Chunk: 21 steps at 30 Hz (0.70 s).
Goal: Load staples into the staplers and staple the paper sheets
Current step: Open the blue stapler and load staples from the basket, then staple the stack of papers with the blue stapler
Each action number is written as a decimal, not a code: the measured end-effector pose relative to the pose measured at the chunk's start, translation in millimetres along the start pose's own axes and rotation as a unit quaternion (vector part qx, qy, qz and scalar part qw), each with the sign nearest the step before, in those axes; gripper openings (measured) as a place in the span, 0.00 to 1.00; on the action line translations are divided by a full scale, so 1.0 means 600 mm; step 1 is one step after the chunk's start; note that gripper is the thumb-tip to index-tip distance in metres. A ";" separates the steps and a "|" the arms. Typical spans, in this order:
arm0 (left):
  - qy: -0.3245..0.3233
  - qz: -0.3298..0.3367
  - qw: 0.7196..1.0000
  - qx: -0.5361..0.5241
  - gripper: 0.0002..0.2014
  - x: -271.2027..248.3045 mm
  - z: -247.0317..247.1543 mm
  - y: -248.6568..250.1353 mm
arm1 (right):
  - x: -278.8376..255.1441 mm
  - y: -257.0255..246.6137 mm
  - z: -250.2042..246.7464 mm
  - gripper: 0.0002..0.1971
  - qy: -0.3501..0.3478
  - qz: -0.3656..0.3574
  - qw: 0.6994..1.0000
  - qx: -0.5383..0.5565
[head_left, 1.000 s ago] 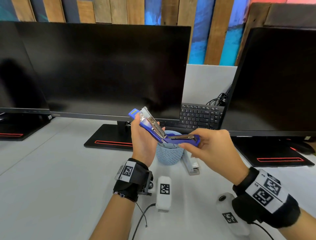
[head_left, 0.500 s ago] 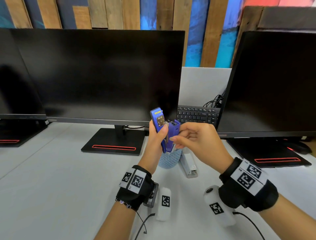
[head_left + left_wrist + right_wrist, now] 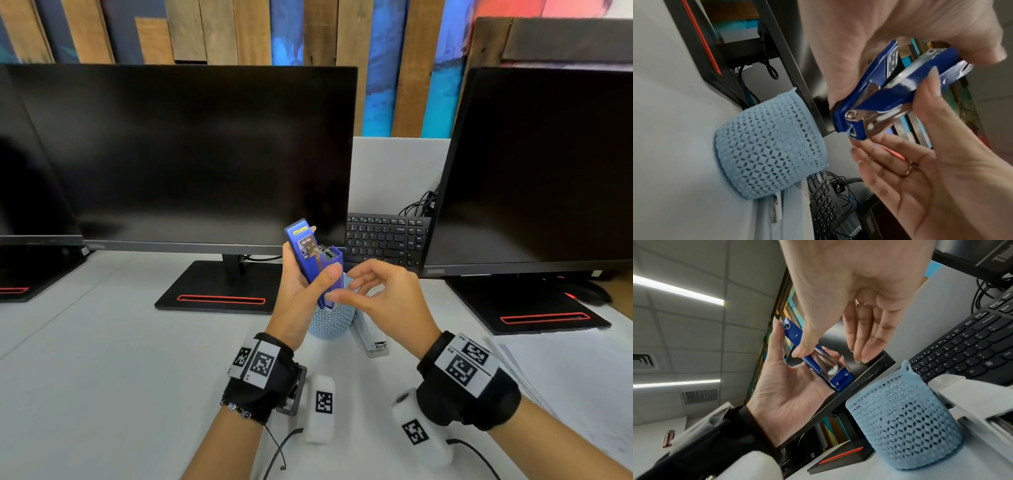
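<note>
A blue stapler (image 3: 310, 255) stands upright in my left hand (image 3: 296, 301), which grips it with the thumb across its front; its metal head points up. In the left wrist view the blue stapler (image 3: 890, 94) is folded nearly closed. My right hand (image 3: 383, 294) is just to its right, with the thumb touching the stapler's lower end and the other fingers straight and spread, holding nothing. The right wrist view shows that thumb on the blue stapler (image 3: 818, 363). A white stapler (image 3: 370, 337) lies on the desk below. Paper sheets (image 3: 565, 373) lie at the right.
A light-blue mesh cup (image 3: 330, 320) stands under the hands on the grey desk (image 3: 102, 359). A black monitor (image 3: 191, 154) is behind, a second monitor (image 3: 541, 164) is at the right, and a keyboard (image 3: 387, 240) sits between them. Wrist-camera cables trail near the front edge.
The stapler, spread wide open a second ago, has been folded closed and turned upright. My right hand has let go of its top arm and now only touches it with the thumb.
</note>
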<state>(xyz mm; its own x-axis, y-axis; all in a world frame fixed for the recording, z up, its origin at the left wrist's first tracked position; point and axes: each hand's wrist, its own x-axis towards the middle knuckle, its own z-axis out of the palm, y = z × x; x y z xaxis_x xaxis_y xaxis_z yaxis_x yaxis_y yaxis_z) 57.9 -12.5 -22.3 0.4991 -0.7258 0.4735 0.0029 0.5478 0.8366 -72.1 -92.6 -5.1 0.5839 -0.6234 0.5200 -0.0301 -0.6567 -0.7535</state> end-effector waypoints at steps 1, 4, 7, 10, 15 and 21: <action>0.003 -0.006 1.000 -0.014 0.31 -0.001 0.002 0.000 | 0.001 0.000 0.001 0.26 -0.010 0.014 1.000 -0.002; 0.005 -0.032 0.998 -0.060 0.22 -0.002 0.007 0.003 | -0.001 -0.002 0.006 0.25 -0.047 0.060 0.997 0.029; 0.006 -0.064 0.995 -0.075 0.26 -0.004 0.015 0.009 | -0.010 -0.002 0.007 0.23 -0.078 0.080 0.993 0.035; -0.002 -0.073 0.997 -0.027 0.25 -0.010 0.030 0.019 | -0.022 -0.006 -0.006 0.19 -0.093 0.083 0.992 0.028; -0.053 -0.062 0.992 0.099 0.12 -0.026 0.045 0.035 | -0.059 -0.004 -0.049 0.20 -0.097 0.094 0.991 0.009; -0.139 -0.030 0.980 0.139 0.16 -0.070 0.112 0.057 | -0.127 -0.005 -0.131 0.17 -0.129 0.136 0.973 0.136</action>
<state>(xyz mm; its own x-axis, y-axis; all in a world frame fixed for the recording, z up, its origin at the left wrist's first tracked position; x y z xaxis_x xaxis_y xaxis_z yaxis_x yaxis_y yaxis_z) -21.1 9.0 5.1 0.2506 -0.8596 0.4453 -0.2297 0.3940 0.8899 -180.6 -76.5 -10.8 0.7692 -0.6083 0.1958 -0.0159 -0.3245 -0.9457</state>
